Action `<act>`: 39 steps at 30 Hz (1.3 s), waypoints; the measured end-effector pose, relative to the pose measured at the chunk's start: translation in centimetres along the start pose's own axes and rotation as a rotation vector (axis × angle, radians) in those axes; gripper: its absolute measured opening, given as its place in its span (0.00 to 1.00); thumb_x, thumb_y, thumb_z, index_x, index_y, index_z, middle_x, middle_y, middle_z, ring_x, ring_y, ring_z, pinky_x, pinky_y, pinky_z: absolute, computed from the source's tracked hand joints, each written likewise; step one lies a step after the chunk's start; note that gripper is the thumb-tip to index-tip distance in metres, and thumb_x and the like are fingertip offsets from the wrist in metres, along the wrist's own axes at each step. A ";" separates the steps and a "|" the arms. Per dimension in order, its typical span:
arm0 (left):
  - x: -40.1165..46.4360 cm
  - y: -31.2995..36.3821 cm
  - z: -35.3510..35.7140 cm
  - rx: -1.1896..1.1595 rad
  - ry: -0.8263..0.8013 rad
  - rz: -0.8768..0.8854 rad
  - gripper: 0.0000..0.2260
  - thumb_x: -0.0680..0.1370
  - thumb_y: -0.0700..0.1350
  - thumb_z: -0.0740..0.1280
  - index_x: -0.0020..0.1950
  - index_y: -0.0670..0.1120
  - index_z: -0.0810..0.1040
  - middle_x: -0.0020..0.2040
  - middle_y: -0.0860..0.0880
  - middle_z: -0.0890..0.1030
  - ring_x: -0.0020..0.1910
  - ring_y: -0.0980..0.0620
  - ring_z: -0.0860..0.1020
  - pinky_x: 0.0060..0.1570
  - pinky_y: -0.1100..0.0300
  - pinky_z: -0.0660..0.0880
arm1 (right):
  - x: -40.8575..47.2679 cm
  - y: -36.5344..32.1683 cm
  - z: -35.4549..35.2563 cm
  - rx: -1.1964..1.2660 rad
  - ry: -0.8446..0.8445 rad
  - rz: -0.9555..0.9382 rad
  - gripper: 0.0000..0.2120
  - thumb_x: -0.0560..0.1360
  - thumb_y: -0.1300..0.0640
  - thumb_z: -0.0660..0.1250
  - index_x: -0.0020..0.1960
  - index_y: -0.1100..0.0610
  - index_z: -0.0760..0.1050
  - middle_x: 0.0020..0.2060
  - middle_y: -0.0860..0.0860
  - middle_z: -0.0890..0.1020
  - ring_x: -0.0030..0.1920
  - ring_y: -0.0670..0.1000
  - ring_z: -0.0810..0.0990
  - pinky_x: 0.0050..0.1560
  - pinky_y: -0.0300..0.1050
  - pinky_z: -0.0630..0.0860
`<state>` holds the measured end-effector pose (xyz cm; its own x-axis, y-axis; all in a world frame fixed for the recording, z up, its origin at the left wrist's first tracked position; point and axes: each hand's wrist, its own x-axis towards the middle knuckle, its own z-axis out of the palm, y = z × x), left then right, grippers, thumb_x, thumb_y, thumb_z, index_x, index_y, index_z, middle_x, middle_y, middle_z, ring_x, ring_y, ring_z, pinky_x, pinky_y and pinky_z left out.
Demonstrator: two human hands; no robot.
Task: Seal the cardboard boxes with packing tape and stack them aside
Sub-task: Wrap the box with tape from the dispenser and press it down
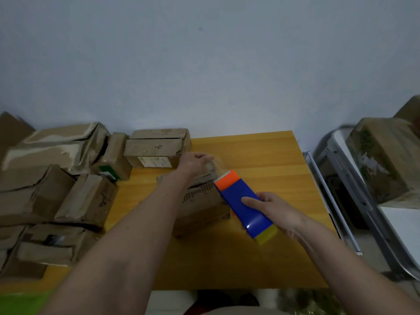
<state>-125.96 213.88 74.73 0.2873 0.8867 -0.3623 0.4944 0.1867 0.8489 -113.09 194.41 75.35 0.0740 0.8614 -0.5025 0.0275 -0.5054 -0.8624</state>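
A cardboard box [202, 201] lies in the middle of the yellow wooden table [272, 155], partly hidden by my left forearm. My right hand [275, 212] grips a blue tape dispenser [243, 205] with an orange head and a yellow end, held at the box's right side. My left hand [195, 161] reaches over the far end of the box and pinches a strip of clear tape [216, 165] that runs from the dispenser's orange head.
Several worn cardboard boxes [56, 189] are piled on the left of the table, and one marked "4" [156, 147] stands at the back. Right of the table, a grey folding chair [354, 189] carries another box [384, 160]. A pale wall rises behind.
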 end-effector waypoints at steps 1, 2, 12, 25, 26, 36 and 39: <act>0.4 0.0 -0.1 0.014 -0.014 0.013 0.09 0.79 0.45 0.67 0.57 0.44 0.82 0.62 0.46 0.78 0.64 0.48 0.72 0.54 0.59 0.68 | 0.2 -0.3 0.2 0.002 0.011 0.008 0.23 0.78 0.49 0.65 0.57 0.71 0.74 0.46 0.69 0.80 0.42 0.61 0.79 0.47 0.54 0.73; 0.8 0.0 -0.1 0.025 -0.029 0.021 0.09 0.80 0.44 0.66 0.57 0.44 0.82 0.62 0.47 0.78 0.63 0.50 0.72 0.55 0.59 0.67 | 0.4 -0.7 0.4 0.005 0.023 0.020 0.24 0.78 0.49 0.65 0.57 0.71 0.74 0.47 0.70 0.80 0.42 0.62 0.79 0.48 0.55 0.74; 5.4 -0.8 -0.1 0.097 -0.110 0.030 0.06 0.79 0.43 0.67 0.53 0.45 0.83 0.57 0.47 0.81 0.56 0.51 0.76 0.56 0.57 0.72 | 3.7 -3.1 1.0 0.003 0.095 0.170 0.20 0.76 0.52 0.67 0.55 0.70 0.77 0.45 0.65 0.83 0.42 0.60 0.82 0.48 0.53 0.78; 10.4 -3.3 1.0 0.277 -0.125 0.049 0.06 0.76 0.48 0.71 0.50 0.50 0.86 0.55 0.49 0.84 0.58 0.49 0.79 0.62 0.51 0.74 | 6.8 -4.9 1.3 0.100 0.144 0.231 0.20 0.73 0.53 0.71 0.53 0.70 0.76 0.41 0.65 0.84 0.39 0.60 0.84 0.48 0.54 0.81; 10.8 -3.6 1.2 0.305 -0.118 0.042 0.05 0.75 0.50 0.72 0.48 0.52 0.86 0.54 0.50 0.84 0.58 0.48 0.79 0.61 0.50 0.74 | 7.1 -5.0 1.4 0.079 0.156 0.234 0.21 0.73 0.51 0.72 0.52 0.70 0.77 0.41 0.64 0.84 0.40 0.61 0.84 0.51 0.57 0.80; 12.2 -4.4 1.4 0.444 -0.122 0.022 0.07 0.78 0.52 0.67 0.50 0.55 0.85 0.59 0.53 0.82 0.61 0.48 0.75 0.66 0.48 0.66 | 9.1 -5.7 1.8 0.040 0.224 0.288 0.27 0.69 0.46 0.74 0.54 0.69 0.76 0.43 0.63 0.84 0.47 0.64 0.83 0.57 0.62 0.77; 11.8 -3.8 1.6 0.569 -0.141 -0.002 0.13 0.82 0.54 0.60 0.60 0.54 0.81 0.65 0.49 0.77 0.67 0.44 0.70 0.65 0.50 0.62 | 9.3 -5.8 1.6 0.029 0.225 0.295 0.28 0.69 0.45 0.74 0.54 0.69 0.77 0.44 0.63 0.84 0.47 0.64 0.83 0.58 0.62 0.76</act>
<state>-123.13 223.00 66.61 0.3727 0.8146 -0.4444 0.8468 -0.1026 0.5220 -114.17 205.44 75.56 0.2922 0.6444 -0.7067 -0.0557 -0.7262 -0.6852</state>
